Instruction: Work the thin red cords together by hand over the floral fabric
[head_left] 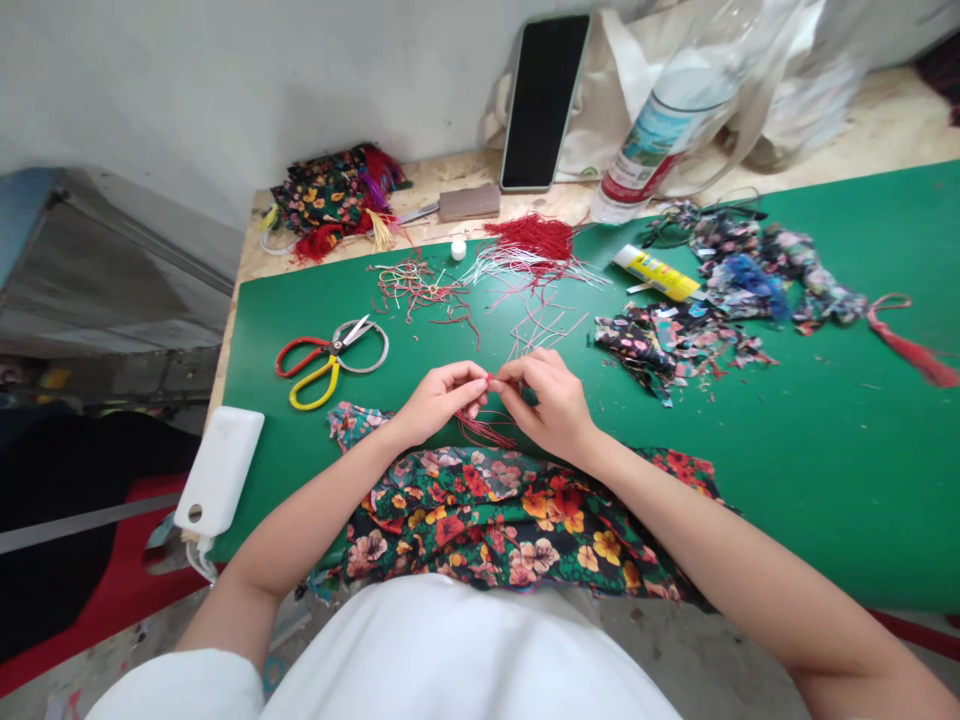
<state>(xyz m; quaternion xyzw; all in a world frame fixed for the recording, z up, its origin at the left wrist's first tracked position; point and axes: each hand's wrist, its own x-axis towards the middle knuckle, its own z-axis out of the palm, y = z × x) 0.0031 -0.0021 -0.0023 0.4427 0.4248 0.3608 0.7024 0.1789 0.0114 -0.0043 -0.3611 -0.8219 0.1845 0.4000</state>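
Both hands, left hand (439, 398) and right hand (551, 402), pinch a red cord (491, 381) between fingertips above floral fabric (510, 520) on the green mat (825, 450).

A: Where does the view look from?

B: From the person's head, above the near edge of the green mat (825, 480). It faces forward and steeply down.

A: How near is it?

B: Close. The white shirt (450, 650) fills the bottom, and both forearms run up into the middle.

A: How far does it reach?

B: To the wall (225, 80) at the back, with a phone (544, 100) leaning near it. There is only this one view.
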